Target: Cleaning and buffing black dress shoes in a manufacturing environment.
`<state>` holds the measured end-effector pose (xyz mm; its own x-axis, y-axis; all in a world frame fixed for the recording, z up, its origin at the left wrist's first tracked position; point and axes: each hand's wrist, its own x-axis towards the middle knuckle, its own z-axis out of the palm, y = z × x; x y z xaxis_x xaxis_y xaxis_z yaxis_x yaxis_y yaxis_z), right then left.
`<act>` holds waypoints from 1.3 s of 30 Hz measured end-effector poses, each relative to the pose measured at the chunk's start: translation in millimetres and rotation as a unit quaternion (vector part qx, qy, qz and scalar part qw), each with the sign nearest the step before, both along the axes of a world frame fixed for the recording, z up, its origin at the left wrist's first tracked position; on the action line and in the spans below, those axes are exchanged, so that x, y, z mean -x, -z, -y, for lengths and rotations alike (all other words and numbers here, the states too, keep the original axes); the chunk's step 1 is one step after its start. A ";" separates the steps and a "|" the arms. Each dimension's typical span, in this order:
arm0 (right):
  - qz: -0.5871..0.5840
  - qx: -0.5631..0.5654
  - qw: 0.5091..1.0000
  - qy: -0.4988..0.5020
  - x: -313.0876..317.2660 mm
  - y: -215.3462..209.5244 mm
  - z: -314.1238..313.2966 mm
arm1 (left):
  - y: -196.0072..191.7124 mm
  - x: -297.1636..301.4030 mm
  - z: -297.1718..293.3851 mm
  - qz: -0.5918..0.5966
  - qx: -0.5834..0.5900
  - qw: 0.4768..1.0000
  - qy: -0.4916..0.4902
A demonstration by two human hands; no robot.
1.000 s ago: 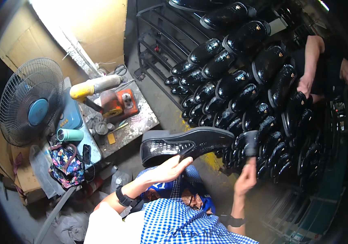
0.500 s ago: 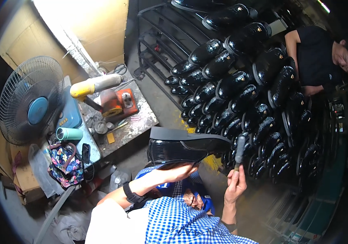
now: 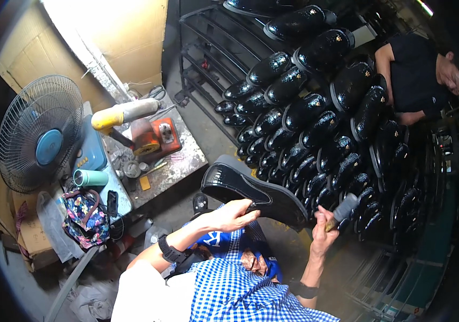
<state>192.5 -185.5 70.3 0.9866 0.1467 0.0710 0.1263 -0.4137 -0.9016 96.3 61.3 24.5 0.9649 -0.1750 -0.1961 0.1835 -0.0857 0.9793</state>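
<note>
A glossy black shoe (image 3: pixel 229 185) is in front of me, tilted, with its heel up and left and its toe down and right. My left hand (image 3: pixel 232 216) is closed on its upper along the near side; part of the fingers is hidden at the shoe's opening. To the right of the toe, my right hand (image 3: pixel 321 236) is closed around a short tool with a grey rounded head and a yellowish-brown handle (image 3: pixel 346 206). The tool's head points up and right, apart from the shoe. Its exact kind is hard to make out.
Beyond the shoe stands a metal rack (image 3: pixel 197 70) carrying many shiny black shoes (image 3: pixel 310 115). At left are a worn worktable (image 3: pixel 186 155) with a yellow-and-grey tool (image 3: pixel 127 112), a fan (image 3: pixel 42 134), a green tumbler (image 3: pixel 91 177) and a floral bag (image 3: pixel 87 217). Another person (image 3: pixel 417 75) is at far right.
The shoe has turned from nearly level to toe-down, showing more of its upper. My right hand has moved right, and the tool has swung from upright to leaning right.
</note>
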 end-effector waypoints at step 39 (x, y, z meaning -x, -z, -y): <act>0.032 0.257 0.916 -0.305 -77.1 186.5 -369.7 | 221.2 165.9 -29.3 -0.288 0.243 0.688 -0.620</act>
